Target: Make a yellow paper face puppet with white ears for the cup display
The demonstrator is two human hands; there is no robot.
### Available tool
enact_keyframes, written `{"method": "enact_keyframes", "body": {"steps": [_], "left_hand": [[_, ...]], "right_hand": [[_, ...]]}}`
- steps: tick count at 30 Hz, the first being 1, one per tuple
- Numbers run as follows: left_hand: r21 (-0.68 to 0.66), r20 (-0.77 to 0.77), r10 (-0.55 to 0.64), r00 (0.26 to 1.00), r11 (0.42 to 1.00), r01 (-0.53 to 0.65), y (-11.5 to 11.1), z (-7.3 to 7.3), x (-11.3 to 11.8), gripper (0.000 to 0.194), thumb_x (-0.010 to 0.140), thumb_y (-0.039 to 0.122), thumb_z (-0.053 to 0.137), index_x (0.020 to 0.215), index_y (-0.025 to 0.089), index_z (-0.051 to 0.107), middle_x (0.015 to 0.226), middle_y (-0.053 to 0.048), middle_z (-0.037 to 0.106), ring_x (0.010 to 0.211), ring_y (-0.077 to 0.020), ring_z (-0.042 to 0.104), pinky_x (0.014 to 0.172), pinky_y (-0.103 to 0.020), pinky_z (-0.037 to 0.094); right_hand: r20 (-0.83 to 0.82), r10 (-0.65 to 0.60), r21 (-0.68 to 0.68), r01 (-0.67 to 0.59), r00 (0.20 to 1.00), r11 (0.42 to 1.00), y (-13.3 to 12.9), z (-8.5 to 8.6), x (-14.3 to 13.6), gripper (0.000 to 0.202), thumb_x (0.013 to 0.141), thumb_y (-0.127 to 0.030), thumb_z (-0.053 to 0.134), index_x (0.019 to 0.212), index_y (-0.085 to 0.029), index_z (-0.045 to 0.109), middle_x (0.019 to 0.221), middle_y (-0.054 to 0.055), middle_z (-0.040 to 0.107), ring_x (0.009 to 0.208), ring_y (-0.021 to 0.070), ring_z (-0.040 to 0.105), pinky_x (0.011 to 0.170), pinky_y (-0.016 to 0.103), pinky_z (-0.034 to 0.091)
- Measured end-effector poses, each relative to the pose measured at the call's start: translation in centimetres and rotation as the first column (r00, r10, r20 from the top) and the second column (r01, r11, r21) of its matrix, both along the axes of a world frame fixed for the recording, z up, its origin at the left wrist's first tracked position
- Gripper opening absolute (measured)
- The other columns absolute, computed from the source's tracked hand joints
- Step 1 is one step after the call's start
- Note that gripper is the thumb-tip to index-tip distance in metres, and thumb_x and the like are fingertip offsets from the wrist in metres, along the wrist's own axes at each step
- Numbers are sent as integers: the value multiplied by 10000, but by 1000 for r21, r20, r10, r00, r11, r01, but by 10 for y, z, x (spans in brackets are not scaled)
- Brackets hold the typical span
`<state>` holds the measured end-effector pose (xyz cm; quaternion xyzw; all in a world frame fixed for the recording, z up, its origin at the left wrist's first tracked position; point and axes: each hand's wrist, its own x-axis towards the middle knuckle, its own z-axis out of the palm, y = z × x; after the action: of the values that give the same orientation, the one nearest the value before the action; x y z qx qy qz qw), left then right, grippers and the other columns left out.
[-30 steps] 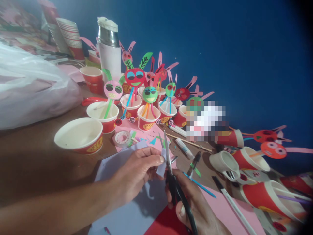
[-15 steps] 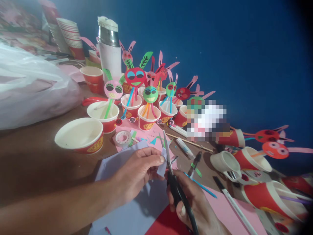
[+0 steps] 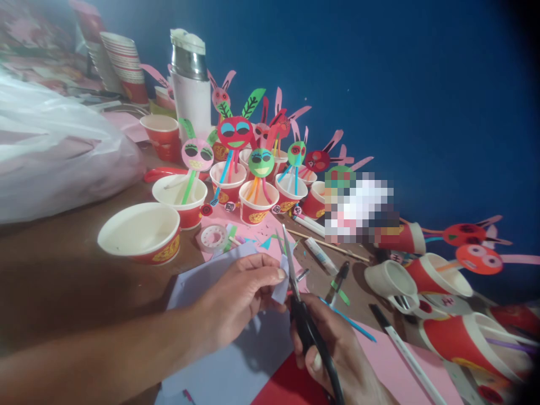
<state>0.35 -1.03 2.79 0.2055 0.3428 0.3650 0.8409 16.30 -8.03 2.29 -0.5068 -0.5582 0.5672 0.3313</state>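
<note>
Between thumb and fingers, my left hand (image 3: 248,287) pinches a small strip of pale paper (image 3: 280,291). My right hand (image 3: 333,343) is wrapped round the black handles of a pair of scissors (image 3: 304,320). Their blades point up and away, slightly apart at the tips, right beside the strip's right edge. Whether the blades touch the paper I cannot tell. Below both hands lies a large pale lilac sheet (image 3: 228,365), with a red sheet (image 3: 282,382) at its lower right. A tape roll (image 3: 213,238) rests just beyond my left hand.
Paper cups (image 3: 258,205) holding paper faces on straws stand along the blue wall. A wide paper bowl (image 3: 139,233) and a plastic bag (image 3: 63,152) are at left, a flask (image 3: 192,90) behind. A glue tube (image 3: 321,256), a marker (image 3: 407,354) and a white mug (image 3: 390,281) lie right.
The whole view has shifted very slightly, with things sitting a little further right. Both hands keep nearly the same pose, and the paper strip and scissors stay in their grip.
</note>
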Motion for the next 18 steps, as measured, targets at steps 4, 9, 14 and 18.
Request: {"method": "enact_keyframes", "body": {"steps": [4,9,14,18], "left_hand": [[-1,9,-6,1000,1000,6,0,0,0,91,645,157,677,659,164,587,544,45,519,525,-98,520,500,-219,473],[-15,-8,-3,1000,1000,2,1,1,0,91,647,155,673,653,163,583,544,47,503,528,-97,510,499,-222,479],[-9,-6,-5,1000,1000,5,0,1,0,104,638,163,682,637,163,578,548,41,500,533,-100,517,498,-220,483],[-20,-21,-4,1000,1000,3,1,1,0,102,631,162,686,648,168,585,551,41,500,534,-103,509,501,-226,487]], "right_hand": [[-12,-9,-6,8,1000,1000,0,-4,1,626,693,-693,562,1054,-184,515,639,-24,483,545,110,416,510,230,343],[-7,-7,-14,7,1000,1000,0,-2,1,620,700,-690,557,1050,-180,513,636,-26,482,545,112,418,513,234,342],[23,-16,-16,16,1000,1000,0,-1,0,632,694,-701,548,1044,-175,510,625,-25,481,535,119,433,507,241,350],[16,-11,-12,11,1000,1000,1,-1,1,618,693,-685,569,1039,-176,518,609,-29,490,529,114,437,506,234,359]]}}
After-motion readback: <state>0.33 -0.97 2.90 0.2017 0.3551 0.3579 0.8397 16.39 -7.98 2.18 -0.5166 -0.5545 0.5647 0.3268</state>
